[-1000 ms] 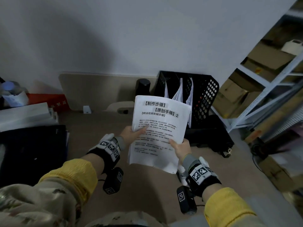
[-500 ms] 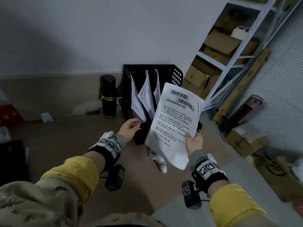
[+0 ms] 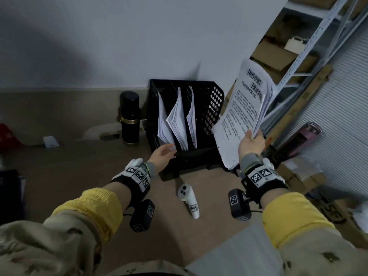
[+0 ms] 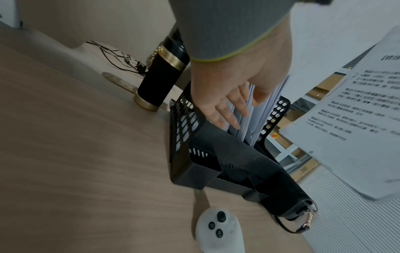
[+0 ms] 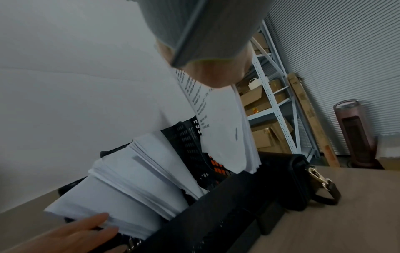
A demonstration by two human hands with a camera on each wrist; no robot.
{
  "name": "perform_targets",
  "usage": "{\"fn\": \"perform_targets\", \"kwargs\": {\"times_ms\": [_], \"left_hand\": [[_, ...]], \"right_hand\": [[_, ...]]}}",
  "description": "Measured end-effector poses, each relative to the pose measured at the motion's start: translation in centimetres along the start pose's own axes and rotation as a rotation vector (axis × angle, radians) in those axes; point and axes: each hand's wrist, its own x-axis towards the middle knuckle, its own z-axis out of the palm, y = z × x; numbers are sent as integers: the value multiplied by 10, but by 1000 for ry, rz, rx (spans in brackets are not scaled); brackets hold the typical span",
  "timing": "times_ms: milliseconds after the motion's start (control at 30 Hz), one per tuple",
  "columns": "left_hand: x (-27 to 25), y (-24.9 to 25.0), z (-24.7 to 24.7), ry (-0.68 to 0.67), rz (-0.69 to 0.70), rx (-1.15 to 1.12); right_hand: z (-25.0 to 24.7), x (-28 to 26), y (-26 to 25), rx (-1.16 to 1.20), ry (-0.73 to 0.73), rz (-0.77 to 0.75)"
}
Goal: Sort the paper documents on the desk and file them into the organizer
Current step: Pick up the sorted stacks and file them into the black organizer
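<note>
A black mesh organizer [image 3: 213,100] [image 4: 184,123] stands on the desk against the wall, with three bundles of white paper [image 3: 177,120] [image 5: 134,179] upright in its slots. My right hand [image 3: 251,145] grips a stack of printed documents [image 3: 245,114] [image 4: 355,119] [image 5: 225,137] by its lower right edge, raised to the right of the organizer. My left hand [image 3: 164,153] [image 4: 227,102] reaches into the organizer's front, straight fingers [image 5: 86,229] touching the leftmost paper bundle.
A black flask with gold bands [image 3: 129,118] [image 4: 160,75] stands left of the organizer. A white controller [image 3: 188,198] [image 4: 218,229] lies on the desk in front of it. A black bag with a clasp [image 5: 288,181] sits by the organizer's right. Metal shelving with cardboard boxes [image 3: 282,54] stands beyond the desk.
My left hand let go of the documents and moved forward to the papers in the organizer. My right hand carried the stack up and to the right.
</note>
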Motion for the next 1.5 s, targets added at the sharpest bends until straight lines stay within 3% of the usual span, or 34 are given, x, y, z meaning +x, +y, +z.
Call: {"fn": "perform_targets", "kwargs": {"times_ms": [400,667,1000,1333,1500], "left_hand": [[31,2,-16,-15,-40,-28],[38,0,-34,35,-39,-9],[27,2,-40,88,-82,-44],[12,1,-38,74,-122,-58],[14,8,-42,92,-136,-90]], "right_hand": [[81,72,-17,-123,-85,-103],[134,95,-3,-181,-268,13],[149,81,24,-344,-451,98],[144,95,30,-289,-284,114],[154,92,32,-328,-378,159]]}}
